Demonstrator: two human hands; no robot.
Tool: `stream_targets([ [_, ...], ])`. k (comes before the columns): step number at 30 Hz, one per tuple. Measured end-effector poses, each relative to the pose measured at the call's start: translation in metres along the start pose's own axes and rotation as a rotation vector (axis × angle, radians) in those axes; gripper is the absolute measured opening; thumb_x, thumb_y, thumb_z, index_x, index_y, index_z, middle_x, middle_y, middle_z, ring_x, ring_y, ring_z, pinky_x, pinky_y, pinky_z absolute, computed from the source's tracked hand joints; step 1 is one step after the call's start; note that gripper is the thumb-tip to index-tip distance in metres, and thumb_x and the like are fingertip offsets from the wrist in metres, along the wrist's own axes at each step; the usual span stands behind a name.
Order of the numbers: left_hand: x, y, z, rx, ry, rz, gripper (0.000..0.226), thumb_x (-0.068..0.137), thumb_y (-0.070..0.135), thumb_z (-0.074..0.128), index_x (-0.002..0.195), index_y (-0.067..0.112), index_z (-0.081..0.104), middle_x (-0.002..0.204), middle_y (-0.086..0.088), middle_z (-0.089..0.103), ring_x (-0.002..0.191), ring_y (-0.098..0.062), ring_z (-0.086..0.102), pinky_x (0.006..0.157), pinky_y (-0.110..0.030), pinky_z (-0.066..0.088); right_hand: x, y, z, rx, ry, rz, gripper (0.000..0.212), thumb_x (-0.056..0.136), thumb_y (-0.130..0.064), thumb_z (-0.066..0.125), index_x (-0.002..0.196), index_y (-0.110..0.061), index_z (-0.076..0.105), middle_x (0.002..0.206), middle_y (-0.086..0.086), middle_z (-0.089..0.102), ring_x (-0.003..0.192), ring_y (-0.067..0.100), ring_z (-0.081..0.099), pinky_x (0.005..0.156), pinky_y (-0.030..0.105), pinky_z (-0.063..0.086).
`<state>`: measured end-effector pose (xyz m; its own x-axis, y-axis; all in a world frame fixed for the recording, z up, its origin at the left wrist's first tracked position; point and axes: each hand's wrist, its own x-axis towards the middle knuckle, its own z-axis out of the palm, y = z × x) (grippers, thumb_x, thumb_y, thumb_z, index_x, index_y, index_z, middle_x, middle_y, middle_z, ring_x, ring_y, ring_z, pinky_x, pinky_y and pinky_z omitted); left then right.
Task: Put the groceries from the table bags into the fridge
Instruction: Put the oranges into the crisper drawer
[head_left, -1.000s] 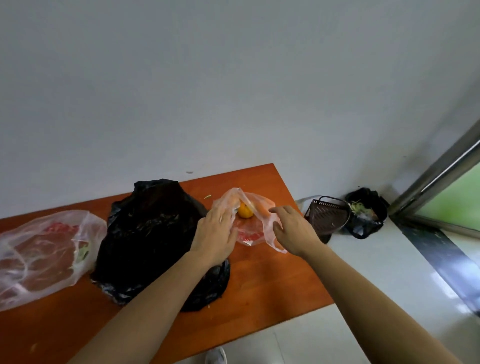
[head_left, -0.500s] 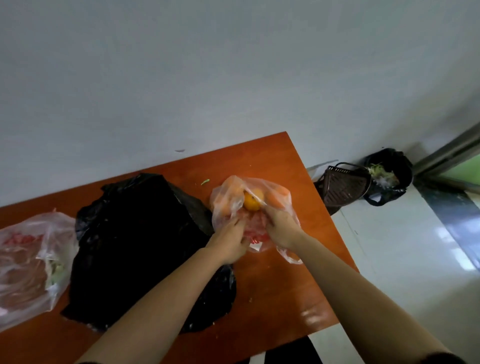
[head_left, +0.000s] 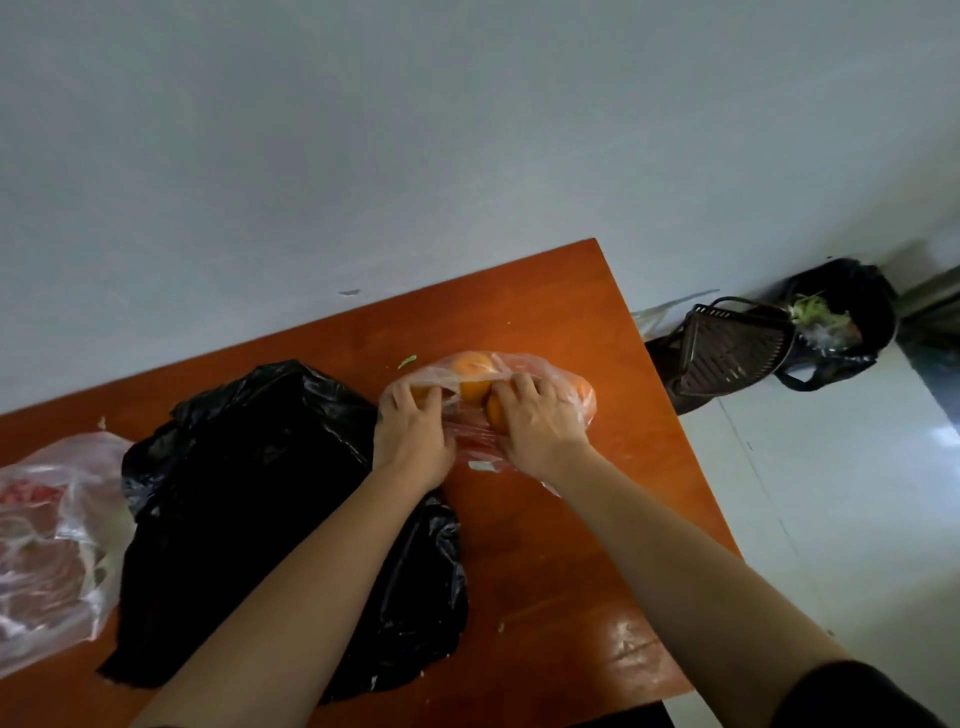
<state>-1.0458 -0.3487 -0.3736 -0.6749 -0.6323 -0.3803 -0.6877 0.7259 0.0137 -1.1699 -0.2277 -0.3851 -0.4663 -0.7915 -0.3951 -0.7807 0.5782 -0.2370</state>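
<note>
The clear bag of oranges (head_left: 566, 387) sits near the far right corner of the orange table (head_left: 561, 561), with bare tabletop between it and the right and near edges. The left hand (head_left: 413, 434) and right hand (head_left: 537, 423) each pinch its plastic, fingers curled. The black bag (head_left: 249, 499) crowds its left side; a second clear bag (head_left: 52, 545) lies at the left edge, and a dark basket (head_left: 727, 353) stands on the floor beyond.

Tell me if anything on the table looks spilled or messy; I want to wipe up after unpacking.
Small green scraps lie loose on the table: one beside the orange bag, another near the front edge.
</note>
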Motion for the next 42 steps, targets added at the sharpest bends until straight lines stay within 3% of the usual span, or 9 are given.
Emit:
stream_targets([
  [6,0.013,0.008,0.002,0.056,-0.103,-0.072,0.068,0.084,0.032,0.071,0.138,0.026,0.029,0.139,-0.021,0.019,0.129,-0.039,0.035,0.087,-0.039,0.052,-0.005,0.003,0.010,0.058,-0.003,-0.026,0.065,0.083,-0.033,0.073,0.135,-0.019,0.036,0.138,0.005,0.044,0.124,0.033,0.041,0.096,0.046,0.047],
  [10,0.023,0.000,-0.001,0.008,-0.196,-0.076,0.071,0.080,0.048,0.074,0.136,0.023,0.037,0.129,-0.015,0.029,0.108,-0.035,0.054,0.073,-0.034,0.048,-0.007,0.007,0.015,0.037,-0.017,-0.076,0.074,0.086,-0.042,0.070,0.145,-0.016,0.034,0.142,0.008,0.040,0.126,0.033,0.038,0.099,0.047,0.047],
  [19,0.003,-0.008,0.009,-0.186,-0.273,-0.044,0.081,0.079,0.067,0.065,0.140,0.023,0.035,0.135,-0.012,0.033,0.106,-0.036,0.058,0.070,-0.034,0.045,-0.019,0.012,0.018,0.183,-0.087,-0.066,0.073,0.088,-0.031,0.072,0.148,-0.022,0.032,0.143,0.007,0.034,0.130,0.032,0.045,0.095,0.046,0.049],
  [23,-0.008,-0.014,0.003,-0.238,0.023,0.005,0.040,0.099,0.050,0.042,0.129,0.025,0.053,0.125,-0.005,0.055,0.102,-0.026,0.061,0.067,-0.031,0.046,-0.022,0.015,0.017,0.233,-0.115,-0.060,0.077,0.087,-0.035,0.073,0.150,-0.022,0.031,0.145,0.006,0.034,0.132,0.032,0.045,0.104,0.047,0.045],
  [26,-0.016,-0.018,-0.003,-0.198,0.307,0.035,0.018,0.091,0.016,0.058,0.109,0.021,0.054,0.108,-0.006,0.052,0.096,-0.025,0.056,0.056,-0.031,0.041,-0.024,0.015,0.018,0.251,-0.124,-0.051,0.079,0.087,-0.039,0.072,0.151,-0.021,0.030,0.146,0.007,0.033,0.132,0.033,0.045,0.106,0.047,0.042],
  [30,-0.015,-0.014,-0.006,-0.070,0.471,0.250,0.039,0.073,0.004,0.069,0.105,0.014,0.048,0.101,-0.012,0.049,0.087,-0.027,0.052,0.068,-0.036,0.051,-0.026,0.012,0.019,0.280,-0.109,-0.022,0.077,0.088,-0.034,0.072,0.151,-0.021,0.030,0.147,0.007,0.032,0.132,0.033,0.046,0.104,0.048,0.046],
  [35,-0.019,0.009,0.000,-0.018,0.444,0.802,0.024,0.077,0.010,0.072,0.097,0.010,0.059,0.090,-0.008,0.052,0.069,-0.018,0.054,0.048,-0.026,0.048,-0.029,0.011,0.022,0.284,-0.073,0.008,0.071,0.087,-0.036,0.072,0.146,-0.020,0.036,0.145,0.008,0.037,0.128,0.033,0.050,0.105,0.047,0.043],
  [38,-0.017,0.013,0.007,0.154,0.344,0.878,0.011,0.081,0.008,0.068,0.091,0.011,0.063,0.094,-0.009,0.057,0.083,-0.024,0.060,0.060,-0.035,0.055,-0.032,0.013,0.023,0.322,-0.081,0.011,0.072,0.088,-0.035,0.072,0.147,-0.020,0.034,0.146,0.008,0.036,0.128,0.035,0.049,0.104,0.048,0.045],
  [42,-0.012,-0.003,0.005,0.256,0.150,0.499,0.040,0.087,0.011,0.054,0.127,0.017,0.056,0.129,-0.009,0.055,0.120,-0.029,0.052,0.098,-0.042,0.046,-0.031,0.015,0.022,0.273,-0.095,0.000,0.077,0.089,-0.037,0.070,0.152,-0.020,0.029,0.148,0.008,0.033,0.131,0.035,0.046,0.106,0.048,0.043],
])
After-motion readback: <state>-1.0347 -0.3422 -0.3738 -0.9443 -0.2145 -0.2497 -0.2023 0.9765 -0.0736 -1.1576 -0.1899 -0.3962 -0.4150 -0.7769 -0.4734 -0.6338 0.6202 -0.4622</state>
